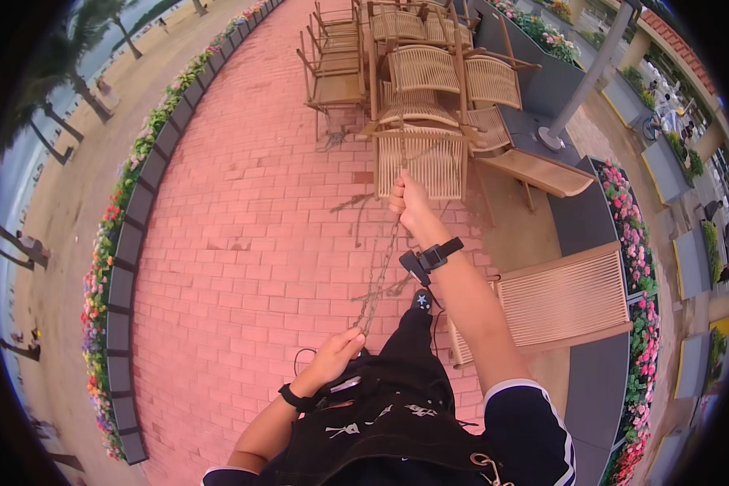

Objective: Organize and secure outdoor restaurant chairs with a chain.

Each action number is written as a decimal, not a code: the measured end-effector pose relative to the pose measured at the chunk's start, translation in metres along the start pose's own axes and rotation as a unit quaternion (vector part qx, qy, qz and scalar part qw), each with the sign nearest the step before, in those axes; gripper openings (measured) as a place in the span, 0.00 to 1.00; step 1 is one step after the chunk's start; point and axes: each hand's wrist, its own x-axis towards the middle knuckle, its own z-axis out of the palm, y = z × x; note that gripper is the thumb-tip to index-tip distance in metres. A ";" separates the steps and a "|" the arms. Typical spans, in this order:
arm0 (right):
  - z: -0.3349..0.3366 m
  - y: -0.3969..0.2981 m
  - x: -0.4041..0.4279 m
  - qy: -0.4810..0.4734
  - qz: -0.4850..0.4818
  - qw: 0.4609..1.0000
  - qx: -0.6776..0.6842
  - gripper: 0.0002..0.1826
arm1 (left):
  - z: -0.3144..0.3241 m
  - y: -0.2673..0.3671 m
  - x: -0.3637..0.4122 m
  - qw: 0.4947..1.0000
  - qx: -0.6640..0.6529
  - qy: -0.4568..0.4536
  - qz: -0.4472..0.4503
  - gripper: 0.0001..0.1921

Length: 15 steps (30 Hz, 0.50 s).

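Note:
A thin, knotted rope (376, 276) runs between my two hands. My right hand (408, 197), raised ahead of me, is closed around it in front of a woven chair (421, 161). Lower down, near my waist, my left hand (339, 352) pinches the doubled lower end between thumb and fingers. Beyond my right hand a strand goes up over the woven chair, which belongs to a stack of wooden-framed chairs (424, 68). Loose frayed rope ends (395, 289) hang or lie near my foot; whether they join the held rope I cannot tell.
More wooden chairs (337, 88) stand left of the stack. A woven lounger (562, 297) lies at my right, beside grey planters with pink flowers (629, 206). A metal pole (589, 79) rises behind. Flower-filled planters (138, 197) edge the red brick paving (249, 243) on the left.

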 end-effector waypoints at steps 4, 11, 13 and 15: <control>-0.035 0.027 -0.084 -0.001 -0.001 0.997 -0.082 0.17 | -0.024 -0.032 0.021 0.993 0.108 -0.016 -0.036 0.25; -0.055 0.041 -0.196 -0.080 -0.074 0.923 -0.369 0.17 | -0.018 0.051 0.177 0.973 -0.212 -0.094 -0.023 0.36; -0.074 0.033 -0.212 -0.115 -0.054 0.880 -0.458 0.17 | -0.008 0.073 0.234 0.928 -0.345 -0.141 -0.016 0.36; -0.084 0.016 -0.223 -0.132 -0.032 0.862 -0.489 0.17 | -0.003 0.096 0.289 0.903 -0.419 -0.096 -0.020 0.34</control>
